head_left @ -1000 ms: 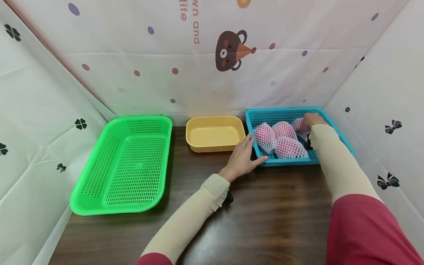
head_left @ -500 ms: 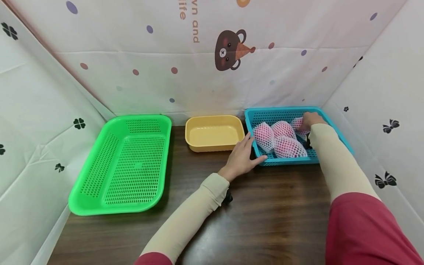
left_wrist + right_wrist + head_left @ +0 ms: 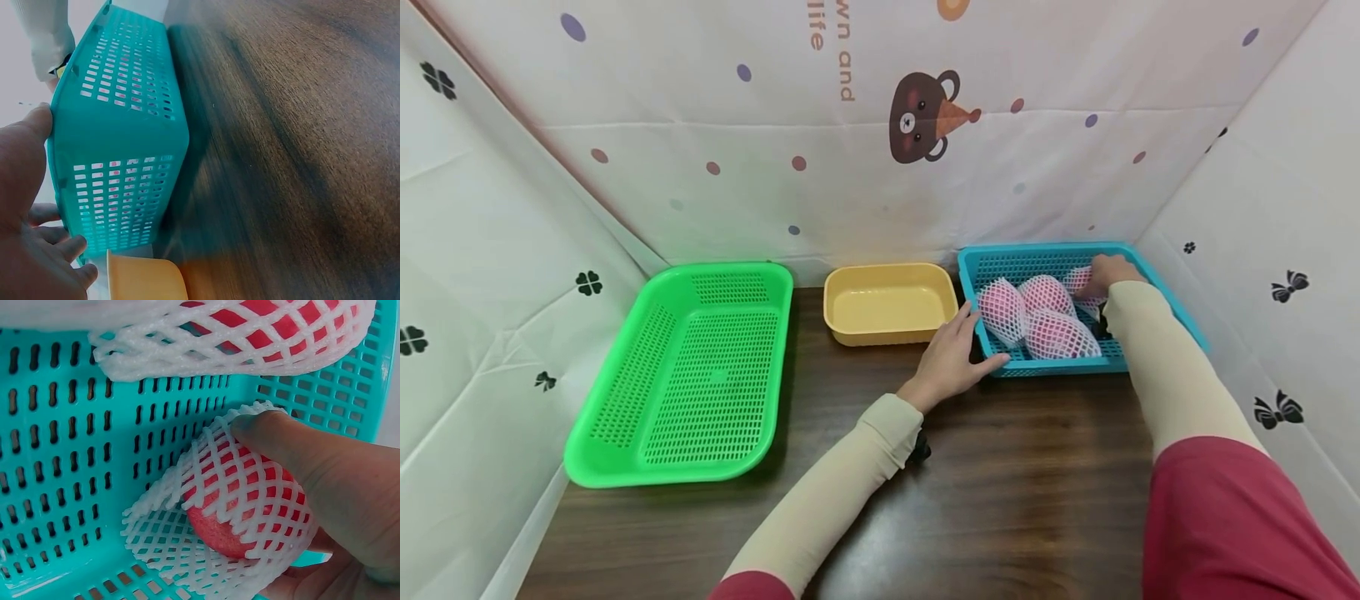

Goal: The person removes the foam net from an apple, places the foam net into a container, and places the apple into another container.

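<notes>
In the head view, a blue mesh basket (image 3: 1138,365) stands at the back right with several red, round fruits in white foam nets inside. My right hand (image 3: 1112,273) reaches into its far right part and grips one netted fruit (image 3: 250,494). The right wrist view shows the thumb on top of the net and the other fingers partly hidden beneath; red skin is bare at the net's open end. My left hand (image 3: 946,357) touches the basket's front left corner with spread fingers. In the left wrist view the thumb (image 3: 39,125) rests on the rim.
A yellow plastic tub (image 3: 887,335) sits just left of the blue basket. Farther left is a large green mesh basket (image 3: 781,367). All three stand on a dark wooden table (image 3: 1000,483), with printed cloth walls (image 3: 737,200) behind and at both sides.
The head view has shifted slightly. Both hands keep their places: the left at the basket's corner, the right gripping the netted fruit.
</notes>
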Action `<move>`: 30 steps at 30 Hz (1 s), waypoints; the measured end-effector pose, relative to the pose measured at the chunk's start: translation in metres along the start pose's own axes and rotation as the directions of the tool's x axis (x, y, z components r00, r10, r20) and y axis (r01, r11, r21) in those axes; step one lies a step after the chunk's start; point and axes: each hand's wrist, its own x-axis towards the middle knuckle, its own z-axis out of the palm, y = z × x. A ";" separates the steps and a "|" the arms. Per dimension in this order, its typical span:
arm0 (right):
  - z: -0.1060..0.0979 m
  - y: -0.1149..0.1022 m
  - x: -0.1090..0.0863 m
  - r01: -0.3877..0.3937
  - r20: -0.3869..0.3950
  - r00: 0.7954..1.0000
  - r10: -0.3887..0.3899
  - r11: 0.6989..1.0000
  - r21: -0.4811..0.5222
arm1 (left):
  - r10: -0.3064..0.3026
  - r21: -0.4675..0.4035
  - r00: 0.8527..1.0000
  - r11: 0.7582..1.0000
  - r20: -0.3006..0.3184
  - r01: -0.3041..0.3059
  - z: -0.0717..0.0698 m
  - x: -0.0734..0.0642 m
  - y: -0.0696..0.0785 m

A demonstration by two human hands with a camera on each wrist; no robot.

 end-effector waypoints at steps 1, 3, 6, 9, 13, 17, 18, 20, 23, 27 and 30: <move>0.000 -0.001 0.000 0.004 -0.004 1.000 -0.004 1.000 -0.003 | 0.000 -0.002 1.000 1.000 -0.001 0.000 -0.001 0.000 0.000; 0.000 -0.003 -0.001 0.007 -0.009 1.000 -0.007 1.000 -0.002 | 0.003 -0.001 1.000 1.000 -0.004 -0.003 -0.001 -0.001 -0.001; 0.000 -0.004 -0.002 0.010 -0.014 1.000 -0.010 1.000 -0.001 | 0.010 0.006 1.000 1.000 -0.009 -0.010 -0.001 -0.001 -0.001; 0.000 -0.003 -0.003 0.014 -0.004 1.000 -0.014 1.000 0.001 | 0.010 0.013 1.000 1.000 -0.008 -0.010 -0.001 -0.002 -0.001; -0.002 0.002 -0.003 0.021 0.008 1.000 -0.021 1.000 -0.003 | 0.008 0.023 1.000 1.000 0.001 -0.008 0.001 -0.003 0.000; -0.003 0.004 -0.003 0.019 0.011 1.000 -0.019 1.000 -0.006 | 0.021 0.047 1.000 0.999 -0.013 -0.020 0.000 -0.002 0.000; -0.003 0.004 -0.002 0.020 0.011 1.000 -0.020 1.000 -0.004 | 0.025 0.052 0.999 0.998 -0.019 -0.024 0.000 -0.002 -0.001; -0.004 0.003 -0.004 0.016 0.016 1.000 -0.016 1.000 0.002 | 0.036 0.060 0.999 0.998 -0.026 -0.034 -0.001 -0.001 0.000; -0.005 0.000 -0.006 0.022 0.030 0.999 -0.022 1.000 0.001 | 0.037 0.068 0.999 0.997 -0.022 -0.036 -0.001 -0.001 -0.001; -0.006 -0.003 -0.009 0.033 0.058 0.998 -0.032 0.999 -0.019 | 0.027 0.070 1.000 0.997 -0.009 -0.027 0.001 -0.001 -0.001; -0.006 -0.003 -0.009 0.045 0.067 0.997 -0.043 0.998 -0.031 | 0.027 0.066 1.000 0.997 -0.010 -0.026 0.001 -0.001 -0.001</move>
